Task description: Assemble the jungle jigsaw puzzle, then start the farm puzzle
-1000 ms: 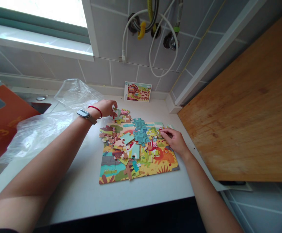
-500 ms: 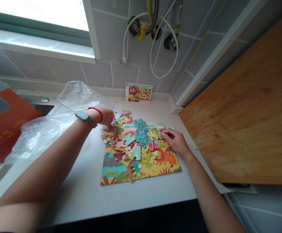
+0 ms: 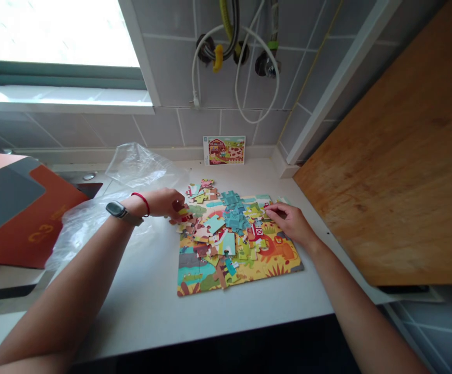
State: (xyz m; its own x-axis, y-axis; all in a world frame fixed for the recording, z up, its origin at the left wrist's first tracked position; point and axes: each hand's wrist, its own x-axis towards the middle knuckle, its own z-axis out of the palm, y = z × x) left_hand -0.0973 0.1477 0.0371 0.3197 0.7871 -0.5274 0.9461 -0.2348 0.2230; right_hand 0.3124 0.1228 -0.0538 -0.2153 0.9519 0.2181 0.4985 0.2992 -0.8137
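A jigsaw puzzle board [image 3: 194, 280] with animal pictures lies on the white counter, its middle heaped with loose puzzle pieces [image 3: 215, 224]. Blue pieces [image 3: 235, 213] form a cluster near the centre. At the left edge of the heap, my left hand [image 3: 165, 203] is closed, fingertips pinching a red and yellow puzzle piece [image 3: 187, 216]. My right hand [image 3: 291, 222] is over the board's right side, thumb and forefinger closed on the edge of a puzzle piece [image 3: 265, 205] with a red detail. Behind the board, a farm picture card [image 3: 224, 150] leans against the wall.
Crumpled clear plastic [image 3: 132, 169] and an orange and grey box [image 3: 19, 208] are on the left. A wooden panel [image 3: 389, 166] slopes along the right. White cable [image 3: 277, 88] and hoses hang on the tiled wall, beside a window [image 3: 54, 36].
My left hand has drawn its fingers together at the left pieces, where one finger pointed down before. The right hand keeps its place on the board. The whole view has shifted slightly.
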